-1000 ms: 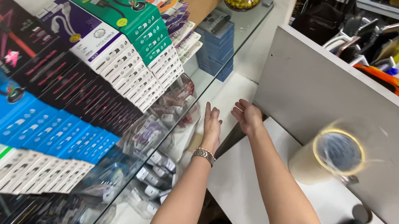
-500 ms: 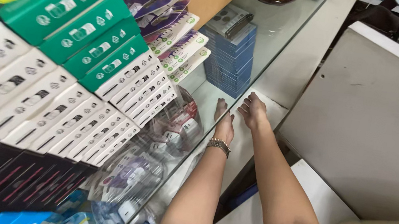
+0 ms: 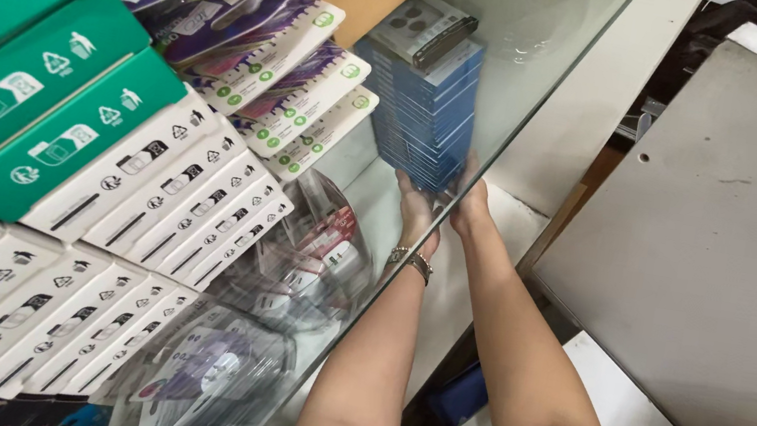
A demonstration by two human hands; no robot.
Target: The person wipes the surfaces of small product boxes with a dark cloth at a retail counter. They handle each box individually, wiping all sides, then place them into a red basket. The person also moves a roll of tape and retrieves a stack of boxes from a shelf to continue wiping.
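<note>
Your left hand (image 3: pixel 416 211) and right hand (image 3: pixel 471 202) press against the stack of blue boxes (image 3: pixel 427 109) at twelve o'clock. Your fingers look loosely spread on it; whether they grip it, I cannot tell.

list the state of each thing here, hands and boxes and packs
left hand: open, palm against the blue stack's lower end
right hand: open, touching the same stack
stack of blue boxes: piled neatly under the glass top
green and white boxes: closed, in leaning rows
carded packs: fanned, overlapping
bagged items: loose heap
</note>
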